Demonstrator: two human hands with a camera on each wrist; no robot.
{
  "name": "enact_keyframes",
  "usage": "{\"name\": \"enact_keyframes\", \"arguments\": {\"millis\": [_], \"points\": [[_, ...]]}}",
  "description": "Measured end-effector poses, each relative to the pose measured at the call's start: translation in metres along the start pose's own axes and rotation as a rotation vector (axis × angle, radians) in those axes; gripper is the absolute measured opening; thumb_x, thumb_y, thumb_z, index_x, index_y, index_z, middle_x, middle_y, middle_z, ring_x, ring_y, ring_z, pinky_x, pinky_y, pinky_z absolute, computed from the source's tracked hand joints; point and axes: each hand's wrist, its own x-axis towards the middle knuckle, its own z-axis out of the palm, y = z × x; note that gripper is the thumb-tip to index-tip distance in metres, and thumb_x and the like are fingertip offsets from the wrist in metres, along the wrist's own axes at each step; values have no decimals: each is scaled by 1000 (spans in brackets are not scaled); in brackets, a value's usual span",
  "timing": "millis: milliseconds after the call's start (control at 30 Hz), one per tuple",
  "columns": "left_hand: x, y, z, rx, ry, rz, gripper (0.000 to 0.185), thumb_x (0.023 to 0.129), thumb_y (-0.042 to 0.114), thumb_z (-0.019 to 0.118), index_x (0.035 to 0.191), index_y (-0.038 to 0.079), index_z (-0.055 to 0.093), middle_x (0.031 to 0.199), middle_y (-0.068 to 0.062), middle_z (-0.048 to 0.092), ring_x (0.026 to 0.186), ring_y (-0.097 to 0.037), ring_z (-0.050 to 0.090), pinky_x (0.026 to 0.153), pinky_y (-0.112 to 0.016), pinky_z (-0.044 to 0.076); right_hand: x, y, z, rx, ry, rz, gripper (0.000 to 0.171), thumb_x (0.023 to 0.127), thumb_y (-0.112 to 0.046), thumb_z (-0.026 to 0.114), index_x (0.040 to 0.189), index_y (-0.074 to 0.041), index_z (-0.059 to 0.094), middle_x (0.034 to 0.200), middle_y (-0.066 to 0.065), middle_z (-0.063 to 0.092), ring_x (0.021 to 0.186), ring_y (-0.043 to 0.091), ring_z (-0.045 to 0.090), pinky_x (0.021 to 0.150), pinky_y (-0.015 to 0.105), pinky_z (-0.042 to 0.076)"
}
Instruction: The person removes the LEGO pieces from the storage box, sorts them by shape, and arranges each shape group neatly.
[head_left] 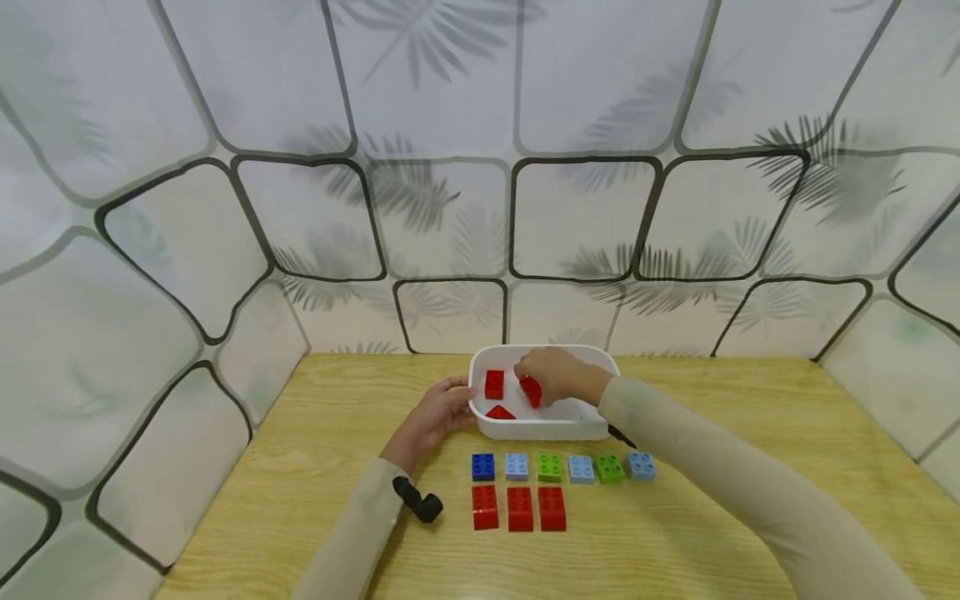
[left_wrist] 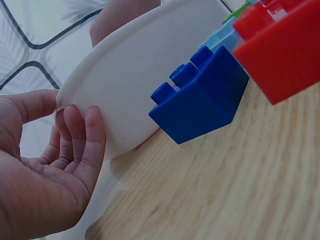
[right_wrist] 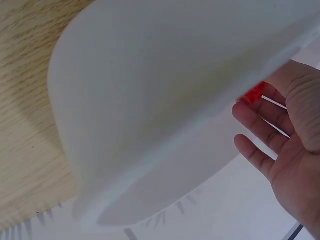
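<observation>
A white plastic tub [head_left: 543, 430] stands at the back of the wooden table. My left hand [head_left: 438, 414] grips its left end, thumb at the rim and fingers against the outer wall in the left wrist view. Inside the tub, my right hand [head_left: 558, 375] holds a red toy brick [head_left: 531, 392] in its fingers. The right wrist view shows part of that brick [right_wrist: 253, 93] between the thumb and fingers, beyond the tub's rim. Two other red pieces lie in the tub: a studded brick [head_left: 494, 384] toward the back and a sloped-looking one [head_left: 500, 412] by the front wall.
In front of the tub runs a row of bricks: dark blue [head_left: 483, 467], light blue [head_left: 516, 467], green [head_left: 549, 468] and several more blue and green ones. Nearer me, three red bricks [head_left: 520, 509] stand side by side. A patterned curtain [head_left: 450, 217] rises behind the table.
</observation>
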Motion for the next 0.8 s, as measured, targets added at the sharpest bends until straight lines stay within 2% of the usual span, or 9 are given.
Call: {"name": "enact_keyframes", "arguments": {"millis": [100, 267, 567, 800], "points": [[0, 0, 0, -2, 1, 0, 37, 102, 14, 60, 135, 0, 48, 89, -1, 65, 73, -11, 62, 70, -25, 58, -3, 4, -1, -21, 36, -36, 40, 78, -14, 86, 113, -10, 67, 107, 6, 70, 90, 20, 58, 90, 38, 55], [1, -1, 0, -8, -6, 7, 37, 101, 13, 60, 134, 0, 48, 89, -2, 65, 73, -11, 62, 70, -25, 58, -12, 9, -8, 25, 125, -77, 39, 75, -12, 87, 109, -8, 67, 105, 8, 70, 88, 21, 59, 83, 38, 55], [1, 0, 1, 4, 1, -2, 39, 102, 15, 60, 136, 0, 47, 88, -2, 65, 74, -11, 62, 71, -25, 58, -31, 13, -17, 130, 299, -101, 40, 76, -13, 86, 110, -9, 67, 102, 4, 66, 87, 18, 58, 80, 36, 55], [0, -1, 0, 3, -1, 10, 39, 102, 14, 60, 135, 0, 47, 86, -1, 65, 73, -10, 62, 70, -24, 57, -48, 7, -21, 145, 434, -134, 41, 76, -13, 86, 112, -8, 65, 102, 4, 65, 88, 21, 60, 78, 36, 56]]}}
